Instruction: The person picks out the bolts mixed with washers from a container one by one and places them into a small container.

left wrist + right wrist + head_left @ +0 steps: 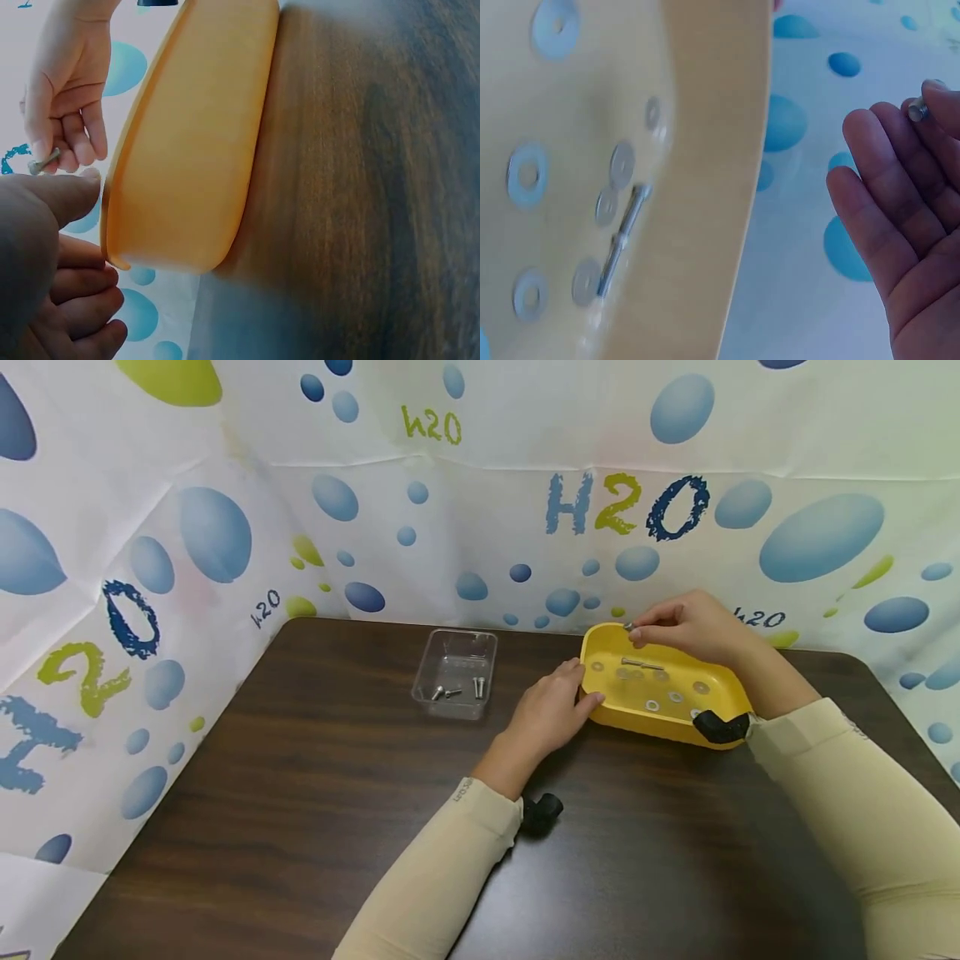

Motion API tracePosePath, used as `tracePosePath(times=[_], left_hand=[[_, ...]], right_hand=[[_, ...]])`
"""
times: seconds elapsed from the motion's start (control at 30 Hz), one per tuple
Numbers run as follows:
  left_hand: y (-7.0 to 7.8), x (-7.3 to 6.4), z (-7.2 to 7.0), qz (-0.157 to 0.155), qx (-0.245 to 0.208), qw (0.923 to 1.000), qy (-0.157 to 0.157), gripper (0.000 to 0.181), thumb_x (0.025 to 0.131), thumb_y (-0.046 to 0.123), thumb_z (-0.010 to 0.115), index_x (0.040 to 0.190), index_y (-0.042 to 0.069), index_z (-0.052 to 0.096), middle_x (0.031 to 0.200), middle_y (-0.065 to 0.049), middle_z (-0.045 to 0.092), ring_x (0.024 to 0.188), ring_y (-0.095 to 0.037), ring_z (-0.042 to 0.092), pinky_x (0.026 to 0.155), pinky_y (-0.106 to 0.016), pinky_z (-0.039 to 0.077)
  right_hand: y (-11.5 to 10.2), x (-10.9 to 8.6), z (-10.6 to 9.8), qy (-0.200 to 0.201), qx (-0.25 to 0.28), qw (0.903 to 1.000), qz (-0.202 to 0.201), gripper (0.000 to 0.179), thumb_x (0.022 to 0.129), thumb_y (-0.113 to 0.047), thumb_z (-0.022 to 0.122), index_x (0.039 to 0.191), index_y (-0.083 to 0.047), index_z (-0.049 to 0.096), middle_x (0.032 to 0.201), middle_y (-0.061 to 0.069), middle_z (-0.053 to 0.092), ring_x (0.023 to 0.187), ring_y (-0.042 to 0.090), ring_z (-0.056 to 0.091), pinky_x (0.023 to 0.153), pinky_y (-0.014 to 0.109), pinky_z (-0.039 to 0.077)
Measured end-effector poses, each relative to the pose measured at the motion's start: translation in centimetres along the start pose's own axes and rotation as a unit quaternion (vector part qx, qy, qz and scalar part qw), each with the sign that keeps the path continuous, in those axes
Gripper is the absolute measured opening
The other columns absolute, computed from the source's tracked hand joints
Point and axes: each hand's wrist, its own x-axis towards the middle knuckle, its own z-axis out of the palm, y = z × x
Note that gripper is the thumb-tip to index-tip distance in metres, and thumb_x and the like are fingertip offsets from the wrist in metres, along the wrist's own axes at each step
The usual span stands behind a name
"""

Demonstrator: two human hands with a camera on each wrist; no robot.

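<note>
A yellow tray (637,719) stands at the back right, its near side facing me. Thumb and fingers of my left hand (546,708) grip the tray's left end, with the rim between them in the left wrist view. Over the far rim, my right hand (690,625) pinches a small metal bolt (918,110) between thumb and fingertips; the grip covers part of it. Inside the tray lie several flat washers (528,174), spread about the floor. Two slim bolts (622,240) lie end to end among them, near the far wall.
Left of the tray, a clear plastic container (453,710) holds a few bolts (479,687). The dark wooden table (300,777) ends at a white printed sheet (480,510) at the back and left. Black wrist cameras (542,813) sit at both cuffs.
</note>
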Motion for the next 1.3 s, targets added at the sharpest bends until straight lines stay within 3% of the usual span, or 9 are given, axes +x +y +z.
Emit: tracePosePath(times=[0.13,0.37,0.53,0.73,0.97,1.17,1.3], left_hand=[[-0.2,-0.6,-0.9,0.008,0.001,0.9999,0.008,0.065,0.1,0.045,0.053,0.153,0.012,0.036,0.159,-0.004,0.034,0.146,-0.018,0.035,0.116,-0.039,0.034],[-2.0,-3.0,-3.4,0.043,0.013,0.9974,0.056,0.064,0.101,0.046,0.051,0.152,0.01,0.038,0.161,-0.002,0.032,0.149,-0.015,0.027,0.118,-0.038,0.03],[-4.9,-5.0,-5.1,0.075,0.022,0.9911,0.108,0.063,0.1,0.042,0.056,0.15,0.007,0.041,0.159,-0.004,0.035,0.148,-0.018,0.029,0.118,-0.04,0.031],[-9.3,-7.1,-6.7,0.056,0.041,0.9856,0.154,0.062,0.098,0.036,0.061,0.148,0.004,0.044,0.157,-0.007,0.038,0.146,-0.021,0.034,0.117,-0.043,0.033],[-12.8,-8.5,-8.2,0.008,0.04,0.9886,0.145,0.063,0.099,0.037,0.059,0.15,0.005,0.04,0.158,-0.009,0.035,0.147,-0.022,0.032,0.116,-0.047,0.032],[-14.0,-8.8,-8.9,-0.026,0.021,0.9928,0.115,0.062,0.101,0.038,0.055,0.151,0.006,0.038,0.16,-0.007,0.032,0.147,-0.024,0.031,0.116,-0.05,0.031],[-14.7,-8.8,-9.0,-0.041,0.011,0.995,0.09,0.062,0.101,0.039,0.053,0.151,0.006,0.038,0.16,-0.007,0.032,0.148,-0.025,0.03,0.117,-0.05,0.029]], right_hand=[[-0.7,-0.3,1.0,0.031,0.034,0.9988,-0.015,0.027,0.091,-0.032,0.071,0.105,-0.01,0.079,0.101,0.008,0.076,0.084,0.002,0.066,0.074,0.009,0.051],[-3.6,-0.7,3.2,0.082,0.059,0.9936,-0.051,0.026,0.092,-0.028,0.071,0.107,-0.008,0.078,0.101,0.012,0.075,0.076,0.01,0.067,0.066,0.014,0.054],[-5.5,-0.7,4.6,0.097,0.089,0.9902,-0.048,0.027,0.093,-0.029,0.069,0.108,-0.008,0.077,0.102,0.011,0.075,0.078,0.016,0.065,0.067,0.015,0.054],[-7.0,-0.1,6.8,0.111,0.128,0.9829,-0.071,0.025,0.093,-0.027,0.07,0.107,-0.008,0.077,0.1,0.01,0.075,0.08,0.016,0.063,0.069,0.016,0.054],[-9.2,0.7,8.7,0.124,0.174,0.9729,-0.09,0.024,0.092,-0.027,0.071,0.107,-0.01,0.077,0.097,0.007,0.074,0.077,0.018,0.059,0.066,0.019,0.052],[-11.1,1.8,10.3,0.137,0.229,0.9594,-0.092,0.025,0.091,-0.029,0.073,0.107,-0.011,0.078,0.099,0.006,0.075,0.08,0.015,0.061,0.068,0.02,0.054],[-11.9,2.8,11.6,0.132,0.235,0.9584,-0.095,0.025,0.091,-0.026,0.072,0.107,-0.008,0.077,0.103,0.008,0.075,0.082,0.014,0.064,0.069,0.021,0.055]])
